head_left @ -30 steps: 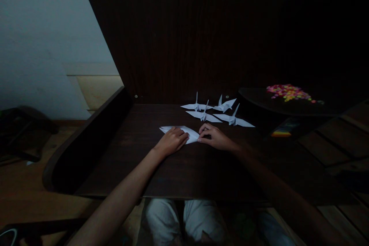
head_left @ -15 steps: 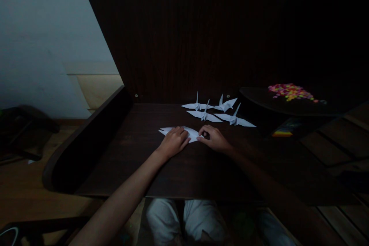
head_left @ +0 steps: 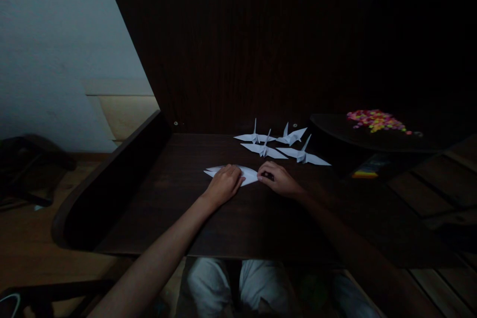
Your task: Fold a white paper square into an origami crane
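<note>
A piece of folded white paper (head_left: 250, 176) lies on the dark desk, long and narrow, with a split point at its left end. My left hand (head_left: 224, 182) rests over its middle, fingers bent and pressing it to the desk, so part of the paper is hidden. At the right tip, my right hand (head_left: 278, 179) pinches the paper between thumb and fingers. Behind my hands stand several white paper cranes, among them a front left crane (head_left: 264, 150), a front right crane (head_left: 303, 154), a back left crane (head_left: 254, 137) and a back right crane (head_left: 291, 135).
A heap of small colourful pieces (head_left: 378, 120) lies on a rounded dark shelf (head_left: 331, 126) to the right. The desk (head_left: 164, 198) has a raised side panel (head_left: 108, 184) at the left and a tall dark back panel (head_left: 246, 44).
My right hand has shifted slightly right along the paper to its tip, uncovering more of the right end. My left hand stays over the middle. The cranes have not moved.
</note>
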Demonstrator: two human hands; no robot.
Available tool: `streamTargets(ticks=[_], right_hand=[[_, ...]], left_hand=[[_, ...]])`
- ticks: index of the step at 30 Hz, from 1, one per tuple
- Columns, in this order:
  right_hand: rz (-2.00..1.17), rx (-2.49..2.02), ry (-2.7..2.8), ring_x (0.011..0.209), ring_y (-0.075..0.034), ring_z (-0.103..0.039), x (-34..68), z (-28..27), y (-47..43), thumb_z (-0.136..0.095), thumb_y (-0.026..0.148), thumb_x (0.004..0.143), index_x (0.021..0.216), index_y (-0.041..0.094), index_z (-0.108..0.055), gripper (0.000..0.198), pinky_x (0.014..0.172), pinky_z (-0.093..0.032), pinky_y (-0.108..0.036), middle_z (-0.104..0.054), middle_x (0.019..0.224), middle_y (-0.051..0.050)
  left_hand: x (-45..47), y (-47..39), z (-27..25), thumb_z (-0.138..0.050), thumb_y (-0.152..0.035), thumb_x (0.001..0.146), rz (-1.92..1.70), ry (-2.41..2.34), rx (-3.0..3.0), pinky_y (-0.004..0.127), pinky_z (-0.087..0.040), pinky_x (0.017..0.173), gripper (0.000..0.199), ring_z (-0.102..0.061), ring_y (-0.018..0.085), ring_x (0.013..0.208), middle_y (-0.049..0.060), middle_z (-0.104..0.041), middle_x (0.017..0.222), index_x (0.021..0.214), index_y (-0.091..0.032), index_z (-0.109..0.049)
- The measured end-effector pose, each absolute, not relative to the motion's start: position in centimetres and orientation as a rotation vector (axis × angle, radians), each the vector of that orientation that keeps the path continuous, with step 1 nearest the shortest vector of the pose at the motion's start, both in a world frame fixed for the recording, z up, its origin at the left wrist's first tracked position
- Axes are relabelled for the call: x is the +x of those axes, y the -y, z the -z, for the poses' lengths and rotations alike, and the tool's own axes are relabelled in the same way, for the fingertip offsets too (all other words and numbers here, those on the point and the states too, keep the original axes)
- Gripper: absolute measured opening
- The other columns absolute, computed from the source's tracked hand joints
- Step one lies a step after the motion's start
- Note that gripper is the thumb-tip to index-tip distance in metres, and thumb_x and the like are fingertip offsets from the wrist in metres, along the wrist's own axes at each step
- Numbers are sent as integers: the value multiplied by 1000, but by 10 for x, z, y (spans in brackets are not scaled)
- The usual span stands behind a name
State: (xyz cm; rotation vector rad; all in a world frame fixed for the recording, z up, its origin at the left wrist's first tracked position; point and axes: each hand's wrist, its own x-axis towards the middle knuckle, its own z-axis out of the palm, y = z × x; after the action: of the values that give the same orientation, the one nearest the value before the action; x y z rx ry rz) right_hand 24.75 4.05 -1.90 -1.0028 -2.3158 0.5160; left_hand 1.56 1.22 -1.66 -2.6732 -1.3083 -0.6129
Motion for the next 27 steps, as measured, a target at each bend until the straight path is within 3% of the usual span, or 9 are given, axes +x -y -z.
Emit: streamTargets(ticks=[11,16,22,24,27], right_hand=[[-459,-1214,2145,60,-12,-48,237,20,-36,-57,11,74,81,19,-57,11,58,-39,-24,-56,71,1],[-417,-1183,2144,65,-14,-51,237,23,-37,-55,9,71,83,19,-59,16,61,-42,-25,-58,75,0],[-354,-1142,2214,73,-17,-55,237,24,-36,-58,15,81,94,18,-62,14,69,-46,-30,-62,83,-4],[-319,-1125,2244,77,-18,-56,235,24,-35,-58,17,84,94,19,-63,12,73,-46,-31,-63,85,-5],[-239,-1114,2295,84,-20,-57,233,25,-33,-56,17,87,95,20,-64,12,79,-46,-33,-64,89,-5]], left_hand=[[17,-9,15,-41,-29,98,598,1316,-2655,35,-48,79,21,-57,22,84,8,-61,86,87,-17,-54],[18,-9,14,-43,-26,97,562,1273,-2636,35,-49,78,19,-58,22,84,8,-61,87,86,-16,-55],[17,-10,16,-46,-21,94,591,1190,-2635,37,-50,79,15,-60,23,84,8,-62,83,86,-16,-57],[17,-10,16,-45,-20,94,641,1126,-2617,40,-51,83,14,-60,25,91,10,-64,90,91,-15,-58],[16,-11,14,-46,-17,92,704,975,-2562,47,-43,100,20,-53,29,115,14,-62,117,108,-12,-58]])
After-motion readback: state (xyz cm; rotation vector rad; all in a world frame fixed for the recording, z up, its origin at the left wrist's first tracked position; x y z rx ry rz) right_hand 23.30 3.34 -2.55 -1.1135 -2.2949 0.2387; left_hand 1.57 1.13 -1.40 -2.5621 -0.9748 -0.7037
